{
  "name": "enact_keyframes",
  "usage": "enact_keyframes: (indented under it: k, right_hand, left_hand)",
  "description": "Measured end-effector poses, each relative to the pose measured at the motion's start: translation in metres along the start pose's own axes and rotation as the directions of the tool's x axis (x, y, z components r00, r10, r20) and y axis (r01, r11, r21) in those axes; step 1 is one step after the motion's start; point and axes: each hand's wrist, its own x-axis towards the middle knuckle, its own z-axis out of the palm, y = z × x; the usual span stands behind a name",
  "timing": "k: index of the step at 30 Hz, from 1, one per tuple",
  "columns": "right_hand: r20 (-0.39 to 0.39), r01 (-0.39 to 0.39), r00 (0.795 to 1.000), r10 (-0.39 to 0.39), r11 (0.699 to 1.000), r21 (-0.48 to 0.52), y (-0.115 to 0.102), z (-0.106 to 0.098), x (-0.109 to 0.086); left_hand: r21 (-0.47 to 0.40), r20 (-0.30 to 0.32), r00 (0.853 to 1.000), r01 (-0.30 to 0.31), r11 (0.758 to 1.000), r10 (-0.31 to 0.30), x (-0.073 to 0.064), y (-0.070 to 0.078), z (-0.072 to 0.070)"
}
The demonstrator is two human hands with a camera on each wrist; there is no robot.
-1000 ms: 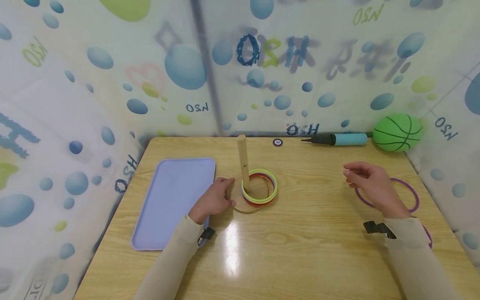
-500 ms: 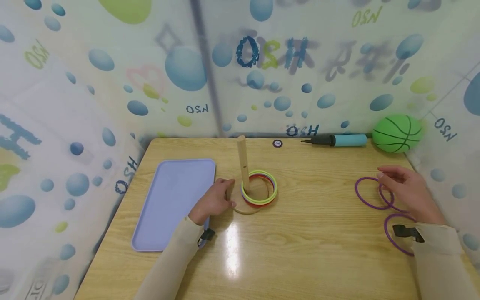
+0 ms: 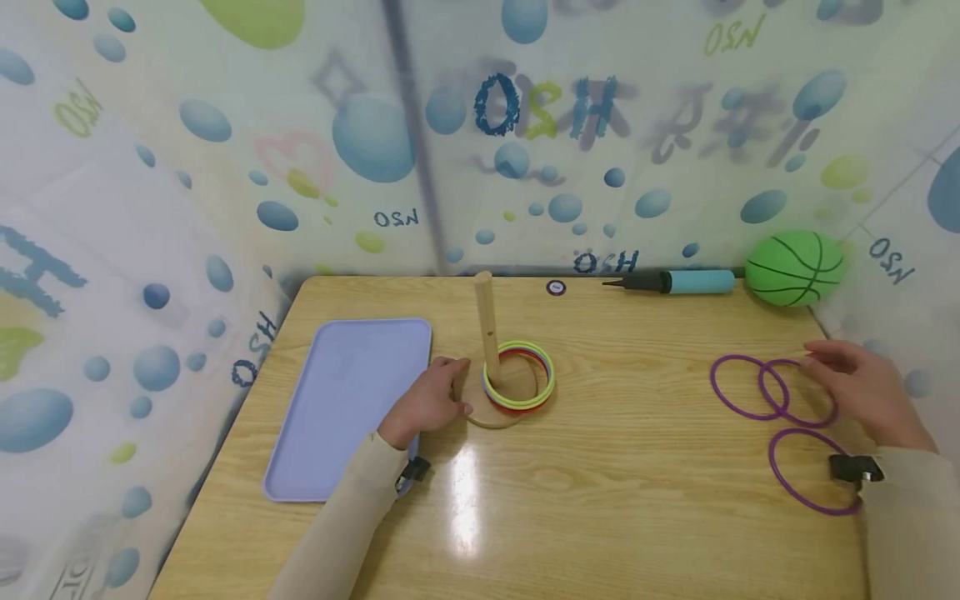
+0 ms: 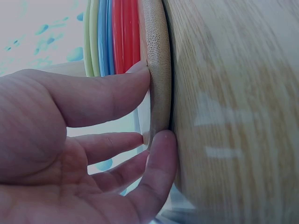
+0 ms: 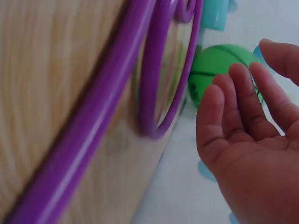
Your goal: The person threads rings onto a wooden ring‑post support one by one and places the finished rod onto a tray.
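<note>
- Left hand point(image 3: 429, 402): bent at the left side of the round pale wooden base point(image 4: 158, 42), gripping the rim; thumb and fingertips in contact in the left wrist view.
- Right hand point(image 3: 870, 390): fingers loosely bent, thumb apart, nothing held; just beside the rightmost of three thin, glossy purple plastic rings point(image 5: 96, 114), with a gap visible in the right wrist view.
- Purple rings, position: lying on the right of the light wood-grain table point(image 3: 637, 467); two overlapping, the third nearer the person. Contact between third and pair: cannot tell.
- Base, position: just right of the flat lilac-blue rectangular tray point(image 3: 360, 400), bearing an upright cylindrical wooden post point(image 3: 487, 329).
- Around the post, off-centre to the right: stacked plastic rings, red point(image 4: 125, 37) lowest, blue point(image 4: 106, 46) in the middle, yellow-green point(image 4: 94, 46) on top.
- Rings, handling: expect low weight, fair stiffness, a smooth and slightly slippery surface, little fragility. Pinch the tube between thumb and forefinger, clear of the crossing points.
- Base, handling: expect a rigid body, heavier than a ring, liable to tip if pushed high on the post. Hold low, at the rim.
</note>
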Motion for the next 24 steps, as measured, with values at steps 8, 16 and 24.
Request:
enact_keyframes:
  k: [8, 16, 24]
  right_hand:
    - [0.083, -0.041, 0.996, 0.042, 0.999, -0.019, 0.005, -0.003, 0.002]
    - [0.148, -0.011, 0.989, 0.021, 0.997, -0.070, 0.011, -0.002, 0.009]
    - [0.234, 0.015, 0.972, 0.016, 0.991, -0.132, 0.014, -0.002, 0.016]
  left_hand:
    - [0.001, 0.007, 1.000, 0.006, 1.000, -0.006, 0.000, 0.002, 0.000]
    - [0.014, 0.005, 1.000, 0.001, 1.000, -0.001, 0.001, 0.000, 0.001]
    - [0.011, -0.003, 1.000, -0.006, 1.000, 0.006, 0.000, -0.002, 0.001]
